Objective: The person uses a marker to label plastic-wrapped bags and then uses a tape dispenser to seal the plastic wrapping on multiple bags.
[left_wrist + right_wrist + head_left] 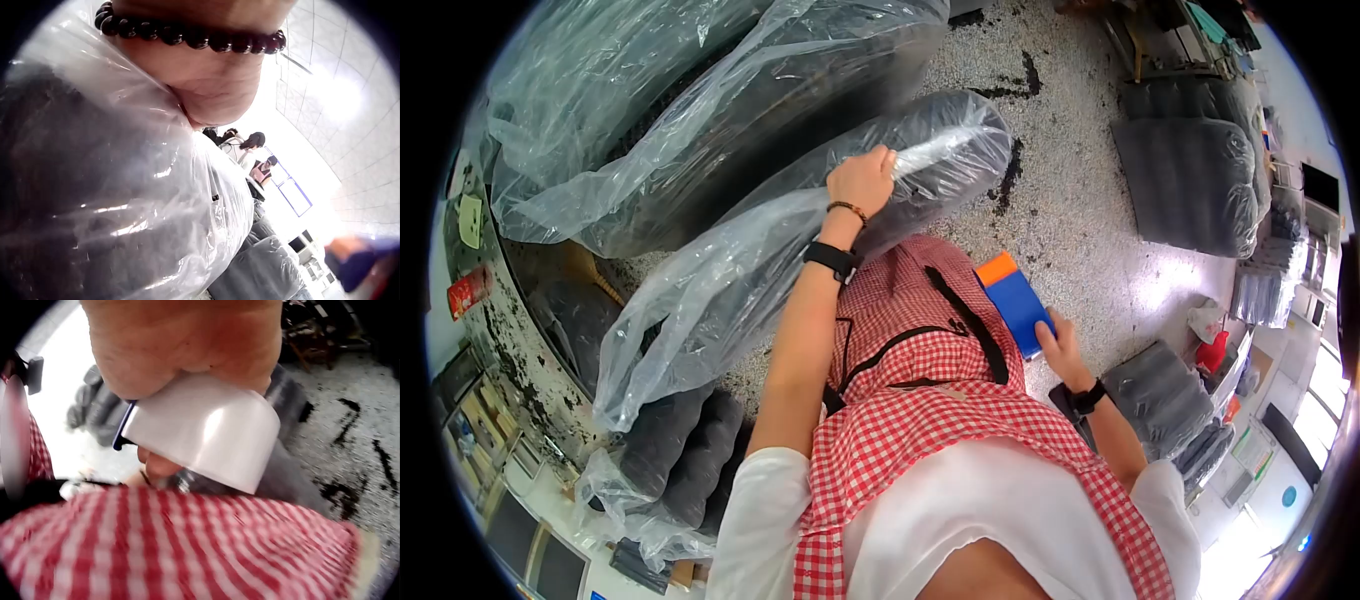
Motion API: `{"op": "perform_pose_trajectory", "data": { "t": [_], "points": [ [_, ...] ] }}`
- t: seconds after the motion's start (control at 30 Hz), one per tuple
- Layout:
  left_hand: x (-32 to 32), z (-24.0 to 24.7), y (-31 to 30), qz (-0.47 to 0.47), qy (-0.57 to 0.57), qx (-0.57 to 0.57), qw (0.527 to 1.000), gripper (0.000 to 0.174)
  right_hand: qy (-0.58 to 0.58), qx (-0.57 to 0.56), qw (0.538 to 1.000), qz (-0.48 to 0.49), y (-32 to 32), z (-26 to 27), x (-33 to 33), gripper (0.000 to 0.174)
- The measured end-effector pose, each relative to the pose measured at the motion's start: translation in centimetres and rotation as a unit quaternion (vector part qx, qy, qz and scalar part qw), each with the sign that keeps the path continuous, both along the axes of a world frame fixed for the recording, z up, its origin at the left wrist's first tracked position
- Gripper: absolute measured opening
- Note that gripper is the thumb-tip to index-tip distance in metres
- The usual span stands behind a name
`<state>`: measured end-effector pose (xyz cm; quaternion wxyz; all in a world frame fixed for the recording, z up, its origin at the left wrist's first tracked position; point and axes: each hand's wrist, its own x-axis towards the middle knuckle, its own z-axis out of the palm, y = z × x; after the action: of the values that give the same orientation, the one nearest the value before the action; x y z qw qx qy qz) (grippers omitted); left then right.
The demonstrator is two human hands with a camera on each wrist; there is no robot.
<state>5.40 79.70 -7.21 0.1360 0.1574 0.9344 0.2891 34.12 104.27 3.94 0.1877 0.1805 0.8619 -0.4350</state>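
My left hand (pixel 862 185) grips the gathered edge of a clear plastic bag (pixel 710 265), its fingers curled over a whitish fold. Through the film shows a dark grey padded cushion (pixel 920 125). In the left wrist view, the plastic (pixel 156 206) spreads below the palm. Low on the right side of the body, my right hand (pixel 1068 355) holds a blue tape dispenser (pixel 1018 308) with an orange end. A smooth white curved surface of this dispenser (pixel 206 431) shows under the palm in the right wrist view, while most of the fingers are hidden there.
More plastic-wrapped dark cushions (pixel 800 110) lie at the upper left, beside a worn table edge (pixel 540 370). Grey cushions (pixel 1190 185) stand across the speckled floor (pixel 1080 150). People (pixel 259 165) are in the background of the left wrist view.
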Motion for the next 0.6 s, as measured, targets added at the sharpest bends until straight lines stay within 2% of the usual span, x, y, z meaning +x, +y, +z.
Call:
{"op": "perform_pose_trajectory", "data": {
  "t": [0.03,0.07,0.13,0.17,0.2,0.23,0.3,0.37,0.4,0.43,0.47,0.5,0.53,0.57,0.6],
  "points": [
    [-0.1,-0.2,-0.1,-0.009,-0.006,0.009,1.000,0.029,-0.051,0.008,0.999,-0.014,0.5,-1.3,1.7,0.027],
    [-0.4,-0.4,0.1,-0.017,-0.010,0.019,1.000,0.029,-0.032,0.008,0.999,-0.018,-0.3,-2.5,1.1,0.030],
    [0.5,-0.5,0.2,-0.018,-0.002,0.017,1.000,0.029,0.053,0.035,0.998,-0.027,-1.5,-9.4,-0.7,0.035],
    [1.1,-0.4,0.3,-0.015,0.006,0.020,1.000,0.030,0.095,0.071,0.988,0.095,-1.2,-12.9,-1.8,0.035],
    [1.1,-0.1,0.5,-0.013,0.009,0.013,1.000,0.030,0.005,0.145,0.978,0.148,-1.9,-15.5,-4.1,0.042],
    [1.4,0.5,0.6,-0.004,-0.007,0.015,1.000,0.030,0.007,0.136,0.980,0.148,-1.9,-16.7,-5.2,0.042],
    [2.0,1.0,0.1,-0.002,-0.023,0.008,1.000,0.030,-0.135,0.194,0.956,0.170,-2.3,-18.0,-5.6,0.049],
    [1.2,0.9,-0.2,-0.020,-0.035,0.023,0.999,0.030,-0.173,0.194,0.958,0.119,-0.2,-16.1,-4.3,0.053],
    [1.1,0.1,-0.4,-0.033,-0.022,0.027,0.999,0.030,-0.173,0.167,0.964,0.115,1.9,-15.6,-3.8,0.056],
    [1.8,0.2,-0.3,-0.032,-0.032,0.025,0.999,0.030,-0.138,0.074,0.984,0.083,4.2,-15.2,-3.1,0.057],
    [1.7,0.8,0.1,-0.025,-0.017,0.013,0.999,0.030,-0.216,-0.059,0.973,0.046,6.1,-13.5,-4.0,0.052],
    [1.3,1.3,0.4,-0.016,0.002,0.001,1.000,0.029,-0.237,-0.249,0.938,-0.036,6.1,-8.6,-6.0,0.045],
    [1.8,1.3,0.3,-0.023,0.023,-0.055,0.998,0.026,-0.217,-0.309,0.926,-0.020,6.2,-5.6,-7.6,0.045],
    [2.7,1.9,-0.1,-0.016,0.024,-0.058,0.998,0.026,-0.218,-0.311,0.925,-0.012,6.3,-2.9,-9.7,0.045],
    [4.0,2.5,-0.8,-0.003,0.148,-0.068,0.987,0.025,-0.187,-0.350,0.918,-0.014,6.0,-0.3,-11.5,0.046]
  ]
}}
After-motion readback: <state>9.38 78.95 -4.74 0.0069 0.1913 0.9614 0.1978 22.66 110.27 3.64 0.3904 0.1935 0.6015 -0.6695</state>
